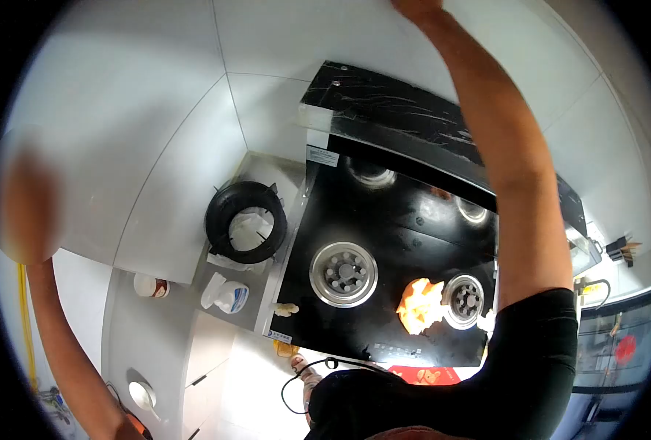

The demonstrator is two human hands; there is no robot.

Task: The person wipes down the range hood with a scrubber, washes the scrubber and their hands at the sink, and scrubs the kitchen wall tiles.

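My left hand (28,205) is raised at the far left, blurred, in front of the pale wall; its fingers are smeared, so what it holds, if anything, cannot be made out. My right arm reaches up across the black gas stove (406,253), and my right hand (417,7) is at the top edge, mostly cut off, near the white wall panels. On the stove lie an orange cloth (421,304) and a small pale crumpled piece (286,309). Two round metal burners show, one large (343,274) and one smaller (464,301).
A black ring-shaped pan support (221,224) stands on the counter left of the stove. Nearby are a white bottle (230,296), a jar (152,285) and a white spoon-like item (142,395). A black marbled hood panel (399,106) runs behind the stove.
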